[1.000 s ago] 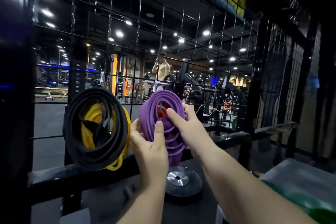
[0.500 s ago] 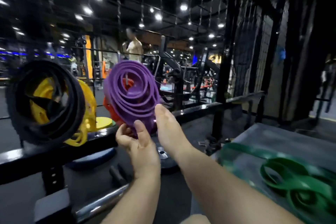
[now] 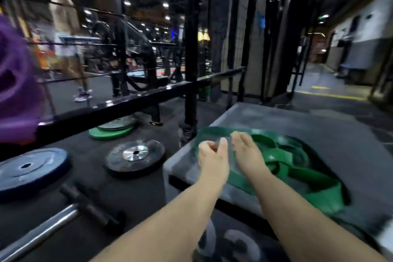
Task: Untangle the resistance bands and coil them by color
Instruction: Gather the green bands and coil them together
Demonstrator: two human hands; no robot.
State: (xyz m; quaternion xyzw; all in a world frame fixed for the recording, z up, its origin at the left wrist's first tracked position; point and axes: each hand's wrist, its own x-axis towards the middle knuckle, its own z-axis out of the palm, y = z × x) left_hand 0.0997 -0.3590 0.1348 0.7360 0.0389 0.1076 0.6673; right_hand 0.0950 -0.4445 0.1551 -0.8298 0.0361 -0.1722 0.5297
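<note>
Head: green bands [image 3: 282, 154] atop box [image 3: 319, 121]

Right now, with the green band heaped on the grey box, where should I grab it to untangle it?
Probably the outer loop at the box's left edge, from above on your near side: it arcs free of the overlapping folds in the green band's middle, and your left hand and right hand hover beside it.

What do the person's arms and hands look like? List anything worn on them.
Both are bare. The left hand and right hand wear no gloves, and no ring, watch or wristband shows. The left forearm and right forearm carry no sleeve up to the picture's lower edge. Motion blur could hide small items.
</note>
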